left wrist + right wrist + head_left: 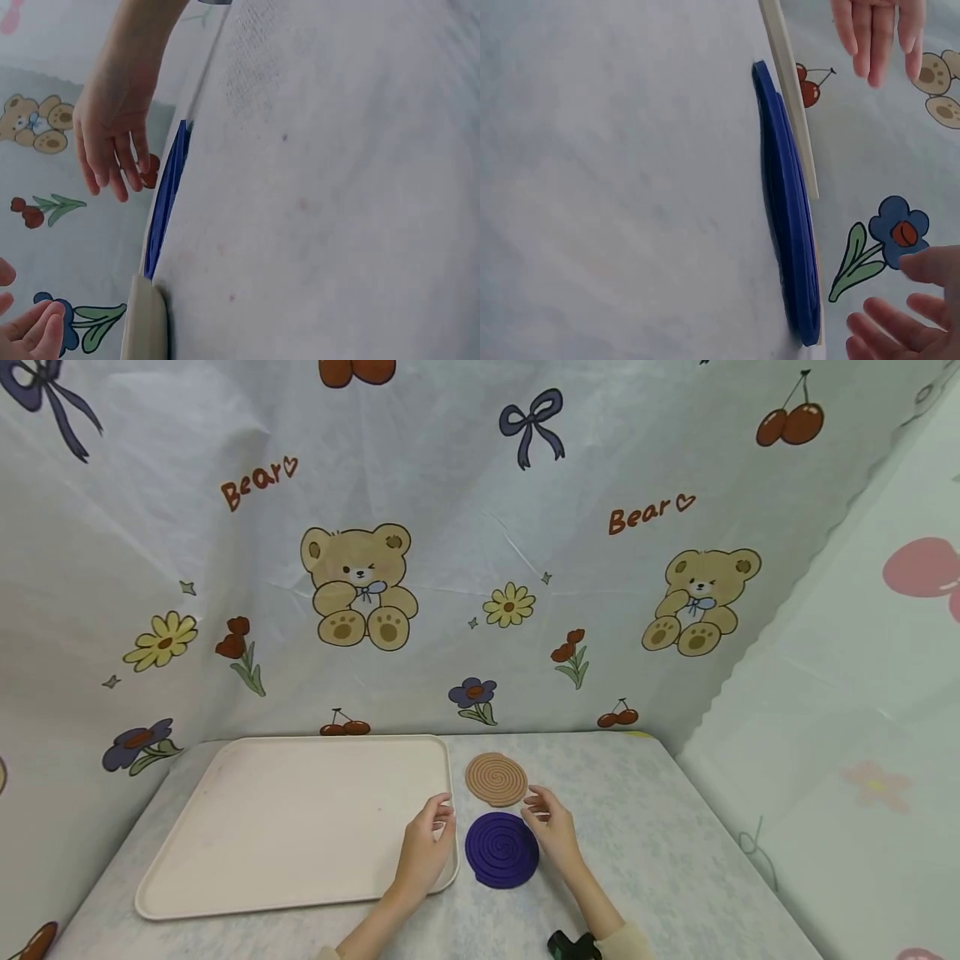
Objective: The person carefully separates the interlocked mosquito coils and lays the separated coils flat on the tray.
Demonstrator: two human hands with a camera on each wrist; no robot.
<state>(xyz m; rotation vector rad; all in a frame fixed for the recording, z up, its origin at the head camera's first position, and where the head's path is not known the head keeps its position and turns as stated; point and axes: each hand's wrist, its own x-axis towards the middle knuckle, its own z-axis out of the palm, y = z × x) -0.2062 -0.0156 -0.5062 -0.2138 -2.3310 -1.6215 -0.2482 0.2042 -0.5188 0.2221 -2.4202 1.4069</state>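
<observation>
A dark blue coiled spiral disc [502, 851] lies flat on the table, just in front of a tan coiled spiral disc [497, 779]. My left hand [426, 847] hovers over the right edge of a cream tray [300, 818], fingers relaxed and holding nothing. To the right of both discs is my right hand [553, 833], its loosely bent fingers near their edges, with nothing in its grasp. In the right wrist view the blue disc [787, 210] shows edge-on as a thick layered coil, with relaxed fingers [892, 330] beyond it.
The tray covers much of the left side of the pale marbled table [637, 860]. A cloth printed with bears [360, 589] hangs behind the table, and another pale sheet [847, 735] hangs along the right. A dark device [573, 946] sits at the right wrist.
</observation>
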